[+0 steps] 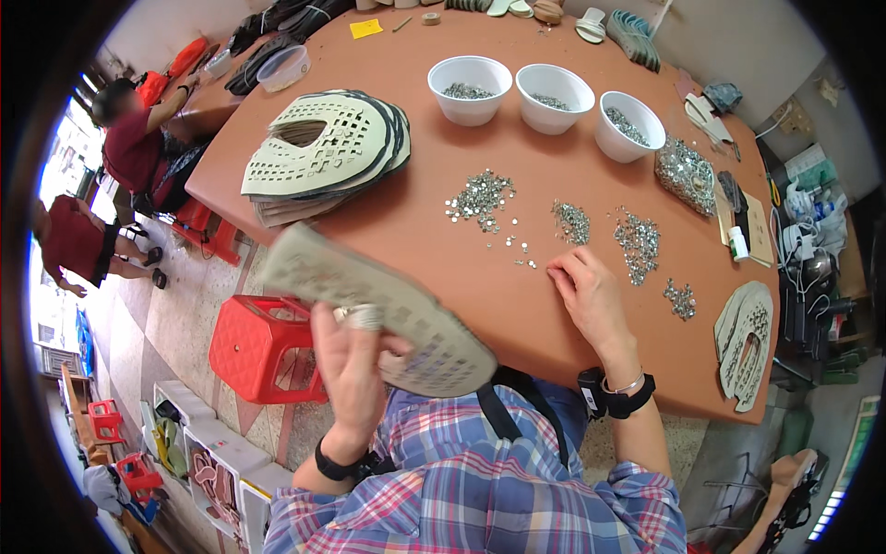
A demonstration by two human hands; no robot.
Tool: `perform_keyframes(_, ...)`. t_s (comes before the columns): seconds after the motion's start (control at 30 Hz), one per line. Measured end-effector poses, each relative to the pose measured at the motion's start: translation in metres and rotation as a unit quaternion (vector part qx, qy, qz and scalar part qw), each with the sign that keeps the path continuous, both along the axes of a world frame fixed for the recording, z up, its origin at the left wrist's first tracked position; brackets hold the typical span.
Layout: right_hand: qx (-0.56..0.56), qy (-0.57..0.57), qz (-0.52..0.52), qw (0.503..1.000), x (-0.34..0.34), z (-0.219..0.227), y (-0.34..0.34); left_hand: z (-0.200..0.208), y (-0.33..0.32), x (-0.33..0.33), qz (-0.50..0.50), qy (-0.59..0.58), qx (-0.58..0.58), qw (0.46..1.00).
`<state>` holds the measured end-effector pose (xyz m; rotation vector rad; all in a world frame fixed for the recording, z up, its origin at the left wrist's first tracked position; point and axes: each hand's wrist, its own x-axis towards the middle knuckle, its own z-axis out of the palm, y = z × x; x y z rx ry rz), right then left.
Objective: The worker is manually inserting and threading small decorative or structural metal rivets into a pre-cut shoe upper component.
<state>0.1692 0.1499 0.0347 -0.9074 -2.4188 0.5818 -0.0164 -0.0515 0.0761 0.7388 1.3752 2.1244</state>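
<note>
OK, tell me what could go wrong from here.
The right hand is close to loose stone piles, so it might scatter or mix them. The left hand holds a perforated piece at the table's near edge; it could drop if the grip slips. The open white bowls might spill if bumped.

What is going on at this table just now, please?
The person's left hand holds up a curved, perforated piece. The right hand is by small piles of shiny bits on the table; whether it pinches one is unclear. Beyond them stand three white bowls with more bits, and a stack of perforated pieces lies to the bowls' left.
</note>
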Motion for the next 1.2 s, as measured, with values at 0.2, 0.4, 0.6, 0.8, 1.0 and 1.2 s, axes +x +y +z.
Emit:
perform_keyframes(0.2, 0.056, -0.039, 0.0, 0.998, 0.004, 0.001, -0.006, -0.03, 0.036, 0.008, -0.235, -0.147, -0.094, 0.956)
perform_keyframes(0.4, -0.293, 0.254, -0.08, 0.918, 0.017, 0.003, -0.022, -0.041, 0.058, 0.011, -0.285, -0.153, -0.104, 0.941)
perform_keyframes(0.6, -0.452, 0.289, -0.004, 0.844, 0.005, 0.049, -0.053, -0.038, 0.067, 0.017, -0.295, -0.147, -0.126, 0.936)
perform_keyframes(0.8, -0.347, 0.22, -0.001, 0.912, -0.008, 0.039, -0.051, -0.037, 0.064, 0.02, -0.298, -0.145, -0.131, 0.934)
perform_keyframes(1.0, -0.356, 0.268, 0.0, 0.895, -0.01, 0.035, -0.053, -0.035, 0.062, 0.019, -0.318, -0.142, -0.127, 0.929)
perform_keyframes(1.2, -0.367, 0.282, -0.02, 0.886, -0.015, 0.037, -0.058, -0.035, 0.061, 0.023, -0.312, -0.156, -0.109, 0.931)
